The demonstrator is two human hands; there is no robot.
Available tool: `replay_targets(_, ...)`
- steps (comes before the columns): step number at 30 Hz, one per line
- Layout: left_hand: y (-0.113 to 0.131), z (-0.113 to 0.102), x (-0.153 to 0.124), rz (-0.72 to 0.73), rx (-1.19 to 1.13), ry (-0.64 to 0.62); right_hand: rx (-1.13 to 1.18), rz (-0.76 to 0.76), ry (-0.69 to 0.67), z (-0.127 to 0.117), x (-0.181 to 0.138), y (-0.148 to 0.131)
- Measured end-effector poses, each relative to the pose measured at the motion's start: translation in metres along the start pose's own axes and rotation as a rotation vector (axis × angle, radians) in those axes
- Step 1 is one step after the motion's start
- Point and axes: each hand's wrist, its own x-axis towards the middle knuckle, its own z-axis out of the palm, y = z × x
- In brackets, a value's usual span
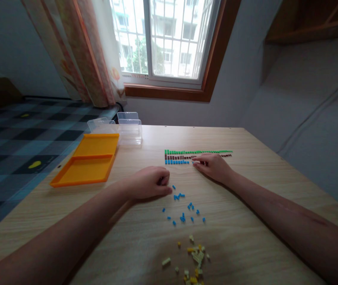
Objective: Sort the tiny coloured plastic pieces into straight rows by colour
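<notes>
At the far left we see a bed with a checked cover (pixel 23 134) running alongside the wooden table (pixel 246 221). On the table's left part lies an open orange case (pixel 88 160), its two shallow halves spread flat. Just beyond it, at the far edge, stand two clear plastic boxes (pixel 128 128).

Our left hand (pixel 149 182) rests on the table right of the orange case. Its fingers are curled under into a loose fist with the knuckles up, and we cannot tell whether anything lies inside it. Just to its right and a little nearer, loose blue pieces (pixel 183 208) are scattered on the wood, the closest almost touching the fingertips. Nearer still, at the bottom edge, lies a small heap of yellow and cream pieces (pixel 195 257).

Beyond the blue scatter, three straight rows lie side by side. The green row (pixel 198 151) is farthest and longest, then comes the dark brown row (pixel 178 156), and the blue row (pixel 176 162) is nearest and shortest.

Our right hand (pixel 213 166) lies palm down at the right end of the blue row. Its fingers are stretched leftwards and held close together, the tips meeting the table just where that row stops and covering part of the brown one. Whether a piece is pinched there is too small to tell.
</notes>
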Motion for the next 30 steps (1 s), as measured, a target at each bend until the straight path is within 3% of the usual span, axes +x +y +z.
replay_targets(30,-0.0008,0.0006,0.0015,0.006,0.002,-0.005,-0.043,-0.039,0.004,0.0054,0.0024,-0.0019)
